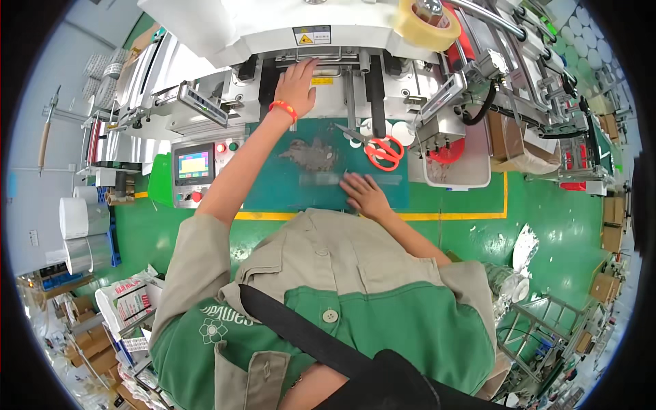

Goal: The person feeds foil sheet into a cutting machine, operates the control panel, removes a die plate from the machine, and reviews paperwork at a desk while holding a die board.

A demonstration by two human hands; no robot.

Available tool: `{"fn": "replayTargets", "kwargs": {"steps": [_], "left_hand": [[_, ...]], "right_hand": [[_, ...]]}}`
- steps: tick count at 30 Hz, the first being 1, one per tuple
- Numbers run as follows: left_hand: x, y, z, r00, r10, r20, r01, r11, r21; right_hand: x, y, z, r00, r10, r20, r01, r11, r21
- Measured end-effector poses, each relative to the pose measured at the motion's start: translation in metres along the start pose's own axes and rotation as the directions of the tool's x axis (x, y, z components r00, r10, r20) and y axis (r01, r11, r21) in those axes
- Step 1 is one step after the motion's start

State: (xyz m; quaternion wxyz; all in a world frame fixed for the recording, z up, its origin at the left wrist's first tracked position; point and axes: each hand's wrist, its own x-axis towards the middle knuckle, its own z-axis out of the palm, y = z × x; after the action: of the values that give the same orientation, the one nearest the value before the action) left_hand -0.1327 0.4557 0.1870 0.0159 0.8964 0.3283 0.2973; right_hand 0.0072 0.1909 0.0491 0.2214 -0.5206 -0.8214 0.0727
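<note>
My left hand, with a red-orange band at its wrist, reaches forward to the front opening of the white machine. Its fingers are stretched out near a metal bar, and I see nothing held in them. Lower down, my right hand lies palm down with fingers apart on the front part of a green work mat. Scissors with orange handles rest at the mat's right side, blades toward the machine. Beside them are several white round pieces. A grey worn patch marks the mat's middle.
A control panel with a lit screen stands left of the mat. To the right is a white bin with a red item at it, then a cardboard box. A tape roll sits on the machine. Metal rails project at right.
</note>
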Motion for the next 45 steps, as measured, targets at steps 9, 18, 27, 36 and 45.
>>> {"fn": "replayTargets", "kwargs": {"steps": [9, 18, 27, 36, 45], "left_hand": [[0.017, -0.017, 0.006, 0.923, -0.242, 0.298, 0.214, 0.969, 0.124], [0.005, -0.012, -0.002, 0.9, -0.233, 0.368, 0.196, 0.971, 0.136], [-0.103, 0.055, -0.117, 0.873, -0.026, 0.487, 0.197, 0.933, -0.303], [-0.142, -0.043, -0.144, 0.705, -0.536, 0.465, 0.616, 0.136, -0.776], [-0.067, -0.057, -0.067, 0.479, -0.659, 0.579, 0.783, 0.023, -0.621]], "right_hand": [[0.216, 0.012, -0.097, 0.827, 0.053, -0.56, -0.106, 0.992, -0.063], [0.255, 0.046, -0.072, 0.918, 0.193, -0.346, -0.278, 0.936, -0.215], [0.159, -0.045, -0.086, 0.927, 0.341, -0.155, -0.329, 0.939, 0.095], [0.148, -0.064, -0.162, 0.912, 0.411, 0.009, -0.362, 0.79, 0.494], [0.096, 0.069, -0.148, 0.324, 0.93, 0.174, -0.369, -0.045, 0.928]]}}
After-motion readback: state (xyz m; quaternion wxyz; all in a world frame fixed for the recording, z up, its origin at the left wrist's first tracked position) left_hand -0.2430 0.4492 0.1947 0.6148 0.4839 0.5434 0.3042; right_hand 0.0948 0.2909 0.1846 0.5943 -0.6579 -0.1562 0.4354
